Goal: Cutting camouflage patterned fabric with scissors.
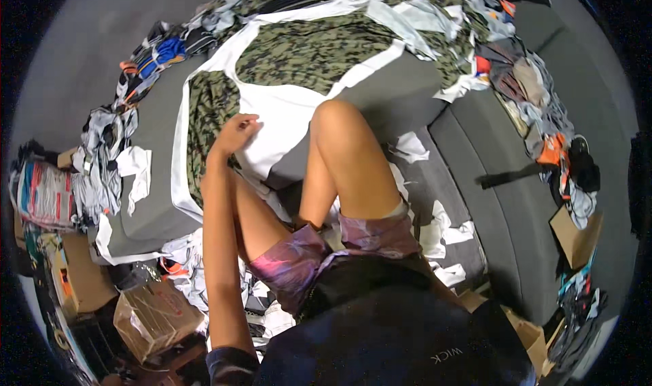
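- The left hand is at the camouflage cloth, over its border with a white panel; its fingers are partly curled, and whether they pinch fabric I cannot tell.
- The right hand is out of view, its state unknown.
- The cloth spreads across the grey cushion, from its far edge toward its near left corner.
- Heaped garments line the cushion's left edge.
- White scraps lie on the floor beside the near right corner.
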Motion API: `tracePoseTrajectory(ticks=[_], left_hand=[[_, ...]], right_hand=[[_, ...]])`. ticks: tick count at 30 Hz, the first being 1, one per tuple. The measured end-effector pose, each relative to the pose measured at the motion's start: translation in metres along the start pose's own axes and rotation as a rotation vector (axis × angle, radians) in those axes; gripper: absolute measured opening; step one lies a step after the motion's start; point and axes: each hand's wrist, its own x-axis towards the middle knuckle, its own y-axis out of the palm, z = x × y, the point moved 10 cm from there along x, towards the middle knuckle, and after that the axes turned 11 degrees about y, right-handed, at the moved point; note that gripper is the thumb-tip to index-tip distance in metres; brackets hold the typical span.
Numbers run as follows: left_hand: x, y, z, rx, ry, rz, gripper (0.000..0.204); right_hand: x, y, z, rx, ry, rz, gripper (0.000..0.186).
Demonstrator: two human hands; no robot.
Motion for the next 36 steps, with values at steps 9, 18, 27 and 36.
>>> tracePoseTrajectory(ticks=[9, 18, 27, 36], left_hand=[[0.003, 0.001, -0.007, -0.041, -0.067, 0.019, 0.036], [0.009, 0.002, -0.015, 0.054, 0.149, -0.011, 0.038], [0.013, 0.041, -0.050, 0.683, 0.197, 0.039, 0.071], [0.013, 0.062, -0.067, 0.949, 0.242, -0.006, 0.049]], right_hand=[[-0.009, 0.015, 0.040, 0.151, 0.127, 0.116, 0.043], [-0.005, 0.018, 0.067, 0.138, 0.170, 0.194, 0.040], [0.003, 0.016, 0.088, 0.092, 0.166, 0.258, 0.037], [-0.001, 0.020, 0.098, 0.093, 0.161, 0.305, 0.035]])
